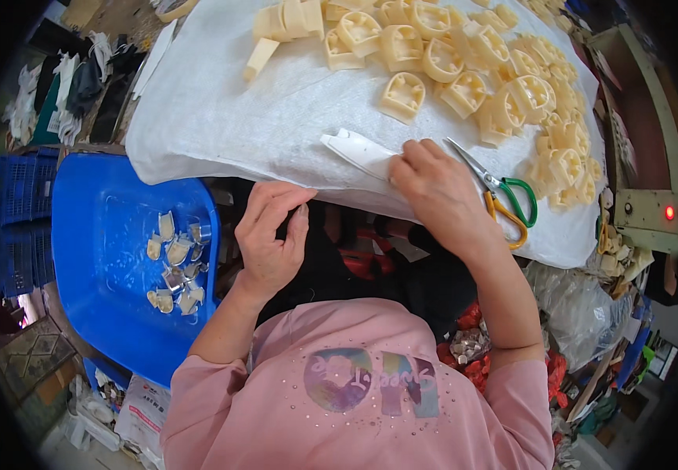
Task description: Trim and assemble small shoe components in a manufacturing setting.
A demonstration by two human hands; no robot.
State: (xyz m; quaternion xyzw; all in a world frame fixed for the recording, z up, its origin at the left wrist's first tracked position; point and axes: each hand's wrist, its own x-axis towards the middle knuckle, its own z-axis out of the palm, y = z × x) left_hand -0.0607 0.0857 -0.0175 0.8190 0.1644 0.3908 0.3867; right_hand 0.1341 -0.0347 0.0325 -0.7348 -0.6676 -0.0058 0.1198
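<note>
At the near edge of a white woven cloth [221, 117], my left hand [270, 235] has its fingers bent, their tips at the hem. Its thumb stands a little apart below them, and no object shows between. My right hand [437, 192] is curled round one end of a flat white plastic tool [355, 150], whose tapered part points left over the cloth. The covered end is hidden by my fingers. Just right of that hand lie scissors [503, 192] with one green and one orange handle, blades toward the far left. Cream-coloured moulded parts [403, 97], D-shaped and hollow, are heaped beyond.
A blue plastic tub [112, 266] stands at my left, with several cream and metallic pieces [177, 251] in it. Gloves and cloths [65, 90] hang at far left. On the right is a pale metal box [652, 207] with a lit red lamp, above clear plastic bags [582, 313].
</note>
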